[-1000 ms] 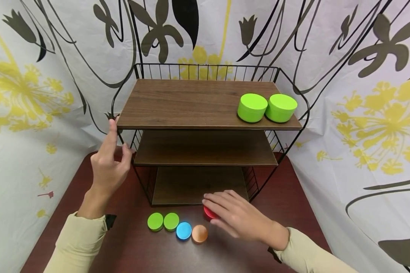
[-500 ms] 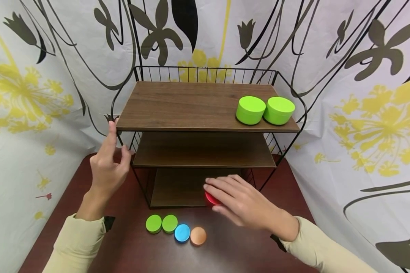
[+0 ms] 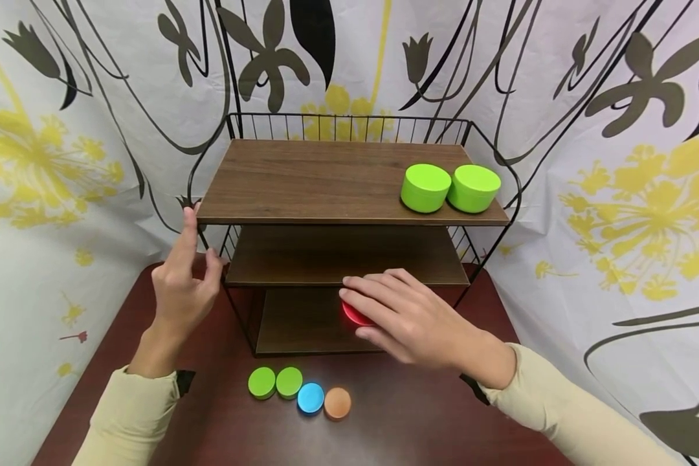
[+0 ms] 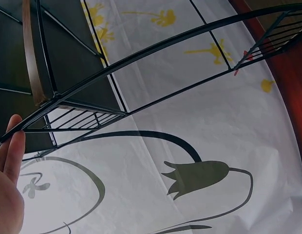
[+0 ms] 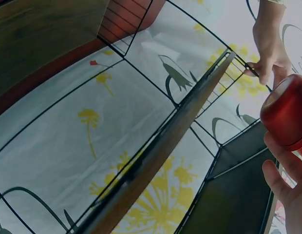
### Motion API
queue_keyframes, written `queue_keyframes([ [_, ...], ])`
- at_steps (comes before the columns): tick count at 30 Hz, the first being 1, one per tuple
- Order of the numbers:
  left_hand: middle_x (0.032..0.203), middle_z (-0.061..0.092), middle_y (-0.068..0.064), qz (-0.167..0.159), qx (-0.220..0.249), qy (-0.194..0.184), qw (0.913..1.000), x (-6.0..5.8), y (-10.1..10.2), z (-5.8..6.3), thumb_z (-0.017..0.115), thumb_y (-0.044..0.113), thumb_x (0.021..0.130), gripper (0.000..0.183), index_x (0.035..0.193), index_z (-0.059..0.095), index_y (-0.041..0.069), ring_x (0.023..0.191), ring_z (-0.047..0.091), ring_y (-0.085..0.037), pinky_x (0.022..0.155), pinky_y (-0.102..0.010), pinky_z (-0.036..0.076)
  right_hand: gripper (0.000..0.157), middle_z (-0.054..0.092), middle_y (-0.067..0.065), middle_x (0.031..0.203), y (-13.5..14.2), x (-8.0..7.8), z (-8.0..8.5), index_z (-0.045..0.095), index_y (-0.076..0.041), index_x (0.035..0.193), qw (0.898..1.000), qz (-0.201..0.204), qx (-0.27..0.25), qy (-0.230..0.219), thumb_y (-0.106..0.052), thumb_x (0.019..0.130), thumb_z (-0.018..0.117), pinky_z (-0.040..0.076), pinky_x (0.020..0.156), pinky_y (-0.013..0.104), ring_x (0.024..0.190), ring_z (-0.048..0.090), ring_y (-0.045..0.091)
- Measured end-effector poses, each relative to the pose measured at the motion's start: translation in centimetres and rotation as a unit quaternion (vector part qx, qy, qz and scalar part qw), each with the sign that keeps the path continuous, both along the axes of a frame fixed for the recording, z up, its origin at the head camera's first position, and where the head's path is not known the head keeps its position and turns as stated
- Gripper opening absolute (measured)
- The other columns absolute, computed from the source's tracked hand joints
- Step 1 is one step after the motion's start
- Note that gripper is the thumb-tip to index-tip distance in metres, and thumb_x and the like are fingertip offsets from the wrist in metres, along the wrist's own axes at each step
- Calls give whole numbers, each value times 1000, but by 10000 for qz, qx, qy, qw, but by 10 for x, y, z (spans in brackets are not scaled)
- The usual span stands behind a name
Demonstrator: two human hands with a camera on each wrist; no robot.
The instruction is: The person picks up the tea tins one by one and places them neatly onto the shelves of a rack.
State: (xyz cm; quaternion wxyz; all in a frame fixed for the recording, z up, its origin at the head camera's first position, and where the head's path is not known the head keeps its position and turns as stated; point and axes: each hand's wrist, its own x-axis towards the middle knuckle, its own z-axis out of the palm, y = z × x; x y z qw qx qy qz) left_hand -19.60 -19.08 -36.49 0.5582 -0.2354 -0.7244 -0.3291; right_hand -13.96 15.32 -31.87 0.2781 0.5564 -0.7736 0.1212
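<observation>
My right hand [image 3: 410, 317] grips a red round container [image 3: 355, 315] from above, its fingers covering much of it. In the head view it overlaps the bottom shelf, just below the middle shelf's front edge. The right wrist view shows the container's [image 5: 286, 114] glossy rounded side, with fingers beneath it. My left hand [image 3: 185, 278] holds the front left post of a black wire rack with brown wooden shelves [image 3: 326, 178], index finger stretched up to the top shelf's corner. In the left wrist view, fingers [image 4: 13, 151] lie at the black bar.
Two bright green round containers [image 3: 426, 188] stand side by side at the top shelf's right end. In front of the rack, two small green ones [image 3: 262, 382], a blue one [image 3: 310, 398] and an orange one [image 3: 338, 403] sit on the dark red table [image 3: 210, 430]. Patterned white cloth hangs behind.
My right hand has raised the red container from the table near the rack's front up to below the middle shelf's edge. The left hand keeps its place on the rack.
</observation>
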Motion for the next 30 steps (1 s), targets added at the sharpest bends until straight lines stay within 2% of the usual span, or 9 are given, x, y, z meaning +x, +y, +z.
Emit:
queue_keyframes([
  [4,133,61,-19,-5,-1,-9,10000,0,-1,0,58,-7,83,62,144,48,-4,50,39,-21,48,-25,26,46,60,16,135,1,-3,7,60,0,134,10000,20,-33,69,-31,99,60,45,98,45,117,59,30],
  [11,133,62,-19,8,-7,-4,10000,-1,-1,0,58,-6,83,61,144,49,-4,54,39,-23,48,-27,25,46,60,16,135,4,-7,21,60,0,133,9999,28,-84,133,-34,103,51,45,97,45,116,59,31],
  [21,133,62,-19,18,-15,-15,10000,-1,-1,0,58,-6,83,62,144,48,-3,54,40,-24,49,-27,26,46,60,17,134,2,-10,43,61,0,132,9997,39,-35,221,-34,103,51,45,94,45,115,59,31],
  [30,132,61,-21,15,3,-35,10000,-1,-2,-2,58,-7,83,63,145,48,-3,52,37,-21,49,-26,26,47,60,18,134,-1,-12,65,60,1,133,9995,13,57,322,-35,104,49,42,99,46,115,59,33],
])
